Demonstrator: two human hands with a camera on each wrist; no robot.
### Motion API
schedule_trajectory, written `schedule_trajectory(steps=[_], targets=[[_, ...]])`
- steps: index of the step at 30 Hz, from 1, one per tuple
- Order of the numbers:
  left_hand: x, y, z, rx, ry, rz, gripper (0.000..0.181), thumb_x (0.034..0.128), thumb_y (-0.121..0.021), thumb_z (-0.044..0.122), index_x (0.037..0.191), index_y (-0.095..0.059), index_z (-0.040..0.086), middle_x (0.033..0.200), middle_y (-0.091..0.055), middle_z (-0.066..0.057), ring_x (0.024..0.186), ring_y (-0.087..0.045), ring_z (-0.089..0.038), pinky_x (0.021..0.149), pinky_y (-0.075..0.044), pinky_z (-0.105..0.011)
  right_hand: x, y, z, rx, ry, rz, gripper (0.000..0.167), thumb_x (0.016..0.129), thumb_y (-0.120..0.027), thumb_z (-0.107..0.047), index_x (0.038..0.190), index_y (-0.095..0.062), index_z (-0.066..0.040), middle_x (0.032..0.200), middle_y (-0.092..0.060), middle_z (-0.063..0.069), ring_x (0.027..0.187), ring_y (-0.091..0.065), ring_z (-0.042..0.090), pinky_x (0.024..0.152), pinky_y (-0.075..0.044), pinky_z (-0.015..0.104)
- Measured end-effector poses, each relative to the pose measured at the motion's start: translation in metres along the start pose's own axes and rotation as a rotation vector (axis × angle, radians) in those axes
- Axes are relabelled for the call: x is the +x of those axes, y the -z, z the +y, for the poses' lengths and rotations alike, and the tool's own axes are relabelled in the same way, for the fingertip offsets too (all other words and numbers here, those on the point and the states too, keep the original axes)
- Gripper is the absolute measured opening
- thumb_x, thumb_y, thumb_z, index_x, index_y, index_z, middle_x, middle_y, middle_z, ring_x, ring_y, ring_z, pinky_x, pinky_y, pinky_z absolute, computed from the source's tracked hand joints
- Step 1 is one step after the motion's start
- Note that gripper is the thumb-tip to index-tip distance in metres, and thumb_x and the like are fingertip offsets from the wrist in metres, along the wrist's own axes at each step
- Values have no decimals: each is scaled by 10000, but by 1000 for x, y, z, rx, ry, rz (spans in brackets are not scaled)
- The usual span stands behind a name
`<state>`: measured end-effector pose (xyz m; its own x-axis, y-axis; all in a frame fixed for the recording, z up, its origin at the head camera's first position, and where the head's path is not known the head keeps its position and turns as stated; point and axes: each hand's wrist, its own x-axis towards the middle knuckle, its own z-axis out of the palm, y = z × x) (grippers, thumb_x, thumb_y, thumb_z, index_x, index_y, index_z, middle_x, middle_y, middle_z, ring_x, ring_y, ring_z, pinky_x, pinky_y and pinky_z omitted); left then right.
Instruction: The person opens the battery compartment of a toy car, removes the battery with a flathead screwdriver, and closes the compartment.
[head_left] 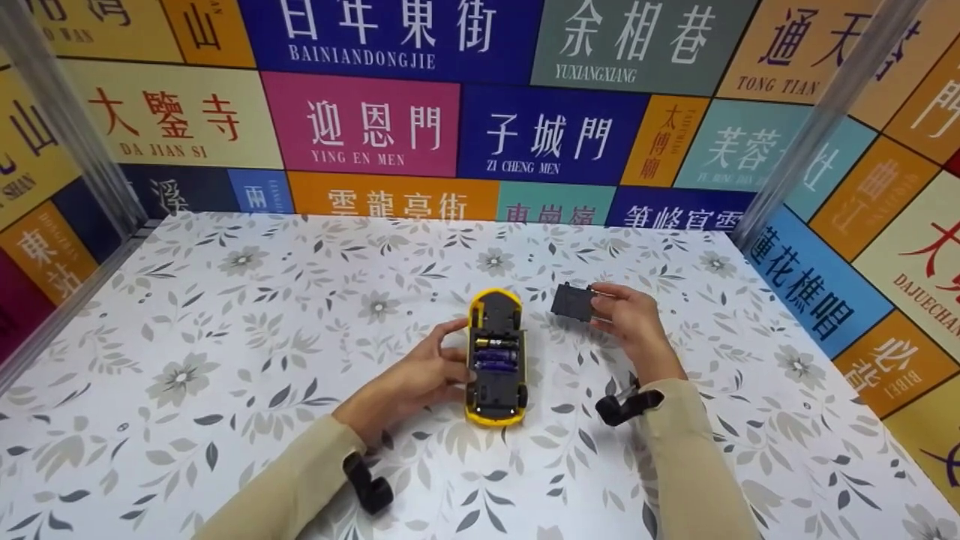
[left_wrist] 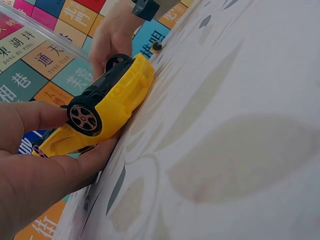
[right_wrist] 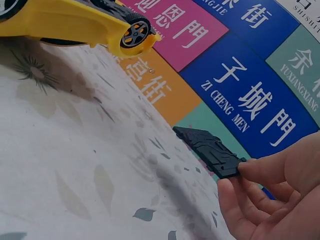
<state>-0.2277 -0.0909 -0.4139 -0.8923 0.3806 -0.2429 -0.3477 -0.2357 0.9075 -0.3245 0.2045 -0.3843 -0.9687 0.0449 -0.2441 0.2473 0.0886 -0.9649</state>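
Observation:
A yellow toy car (head_left: pixel 496 394) lies wheels-up near the middle of the table, its black underside facing the head camera. The battery compartment in its belly is uncovered, and several batteries (head_left: pixel 496 358) with purple wrapping show inside. My left hand (head_left: pixel 420 379) grips the car from its left side; in the left wrist view the thumb presses near a black wheel (left_wrist: pixel 84 118) while fingers pass beneath the yellow body. Right of the car, my right hand (head_left: pixel 630 319) pinches a flat black battery cover (head_left: pixel 574 302) by one edge, held apart from the car. Fingertips under the cover are partly hidden.
A white tablecloth (head_left: pixel 300 360) with grey leaves and flowers covers the table. Colourful panels with Chinese lettering (head_left: pixel 360 127) stand behind it. Clear posts (head_left: pixel 825 112) rise at the back corners. Black straps (head_left: pixel 628 406) sit on both beige sleeves.

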Motion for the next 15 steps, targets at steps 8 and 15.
schedule_trajectory(steps=[8,15], targets=[[1,0,0,4,0,5,908,805,-504,-196,1571,-172,161,1329,-578,-246,965,-653,-275,899,-578,-456,-1,-3,4,-76,-31,-19,503,950,-553,32,1448,-499,-7,1309,-544,134,848,-610,81,687,-574,163],[-1,2,1,9,5,-4,923,803,-513,-189,1574,-161,178,1317,-571,-240,990,-657,-278,922,-580,-475,0,-4,5,-90,-51,13,493,921,-545,63,1406,-554,-23,1312,-582,138,810,-614,97,646,-575,161]])
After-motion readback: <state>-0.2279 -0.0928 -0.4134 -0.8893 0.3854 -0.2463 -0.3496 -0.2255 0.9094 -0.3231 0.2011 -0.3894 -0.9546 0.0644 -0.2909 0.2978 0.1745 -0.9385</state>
